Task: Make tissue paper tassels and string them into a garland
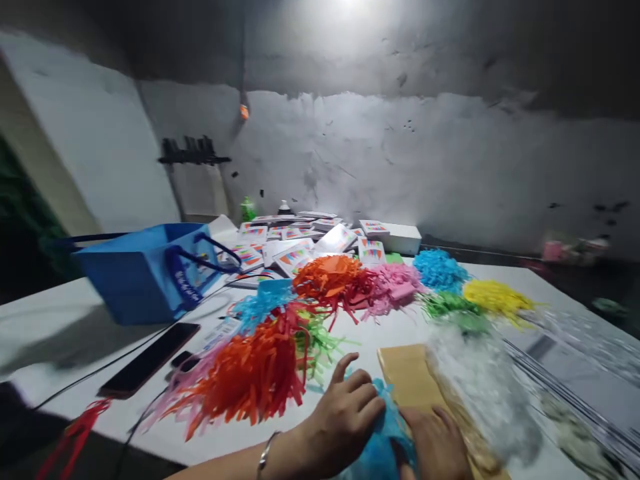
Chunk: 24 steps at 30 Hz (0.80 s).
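At the table's near edge my left hand (345,417), with a silver bangle at its wrist, presses curled fingers onto blue tissue paper (383,437); its index finger is raised. My right hand (437,443), slightly blurred, closes on the right side of the same paper, its fingertips partly hidden. Beyond the hands lies a flat tan paper packet (405,373). Left of them is a bunch of orange fringed tissue paper (260,373) with pink strips at its left. Light green fringe (320,340) lies behind it.
A blue bag (130,273) and a phone (150,360) with cables sit at the left. Printed boxes (300,253) are piled at the back. Blue fringe (440,270), yellow fringe (500,297), clear plastic (485,380) and thin rods (565,400) lie at right.
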Each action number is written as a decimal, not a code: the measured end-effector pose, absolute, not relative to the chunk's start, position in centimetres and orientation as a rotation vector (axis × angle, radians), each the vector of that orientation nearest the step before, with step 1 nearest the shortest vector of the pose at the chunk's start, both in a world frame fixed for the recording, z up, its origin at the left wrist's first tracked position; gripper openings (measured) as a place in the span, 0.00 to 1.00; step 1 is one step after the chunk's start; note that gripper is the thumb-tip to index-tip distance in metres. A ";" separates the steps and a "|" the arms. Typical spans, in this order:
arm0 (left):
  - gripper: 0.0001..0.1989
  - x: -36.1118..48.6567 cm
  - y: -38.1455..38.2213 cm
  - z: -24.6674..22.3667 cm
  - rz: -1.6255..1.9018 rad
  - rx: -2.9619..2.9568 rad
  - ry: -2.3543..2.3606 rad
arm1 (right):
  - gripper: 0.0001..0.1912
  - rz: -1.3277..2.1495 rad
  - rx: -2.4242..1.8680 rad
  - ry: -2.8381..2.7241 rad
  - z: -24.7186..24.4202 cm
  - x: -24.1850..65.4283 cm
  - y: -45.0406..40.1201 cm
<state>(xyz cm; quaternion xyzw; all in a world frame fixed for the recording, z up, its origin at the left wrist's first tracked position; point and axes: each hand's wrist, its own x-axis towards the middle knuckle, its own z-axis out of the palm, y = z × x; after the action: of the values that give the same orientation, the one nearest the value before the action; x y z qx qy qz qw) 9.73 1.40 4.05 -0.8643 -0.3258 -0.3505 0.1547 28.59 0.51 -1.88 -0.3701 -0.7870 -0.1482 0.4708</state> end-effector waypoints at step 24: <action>0.18 11.5 3.4 8.0 -1.277 -3.237 -1.726 | 0.30 -0.412 -0.776 -1.845 2.7 34.0 -2.4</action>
<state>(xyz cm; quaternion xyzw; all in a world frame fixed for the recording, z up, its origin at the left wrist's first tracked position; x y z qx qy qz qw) 11.52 3.36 8.02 -0.7766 -0.4140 -0.3064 -0.3629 34.02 -2.38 2.68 -0.3239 -0.7702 -0.1718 0.5219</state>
